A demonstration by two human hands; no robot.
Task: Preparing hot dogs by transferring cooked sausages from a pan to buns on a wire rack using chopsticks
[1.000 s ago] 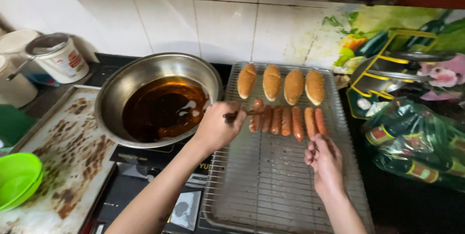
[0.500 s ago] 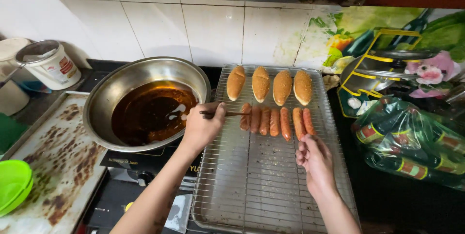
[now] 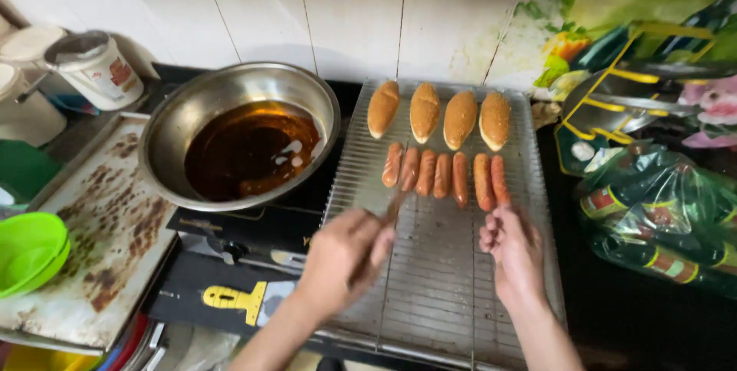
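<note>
My left hand (image 3: 342, 260) grips a thin utensil, probably chopsticks or tongs (image 3: 391, 210), whose tip points toward the row of sausages (image 3: 445, 175) on a wire cooling rack (image 3: 441, 294). My right hand (image 3: 510, 248) hovers just below the rightmost sausage with its fingers loosely curled, holding nothing. Behind the sausages lie several golden fried buns (image 3: 439, 114) in a row. A steel wok (image 3: 188, 110) with dark frying oil (image 3: 249, 148) sits to the left of the rack.
A stained metal tray (image 3: 100, 225) lies left of the wok, with green plastic bowls (image 3: 27, 252) at its edge. White tubs (image 3: 96, 68) stand at the back left. Bagged bottles (image 3: 660, 217) crowd the right. A stove (image 3: 246, 263) sits under the wok.
My left hand has drawn back from the sausages toward me with the utensil. My right hand has stayed just below the right end of the sausage row.
</note>
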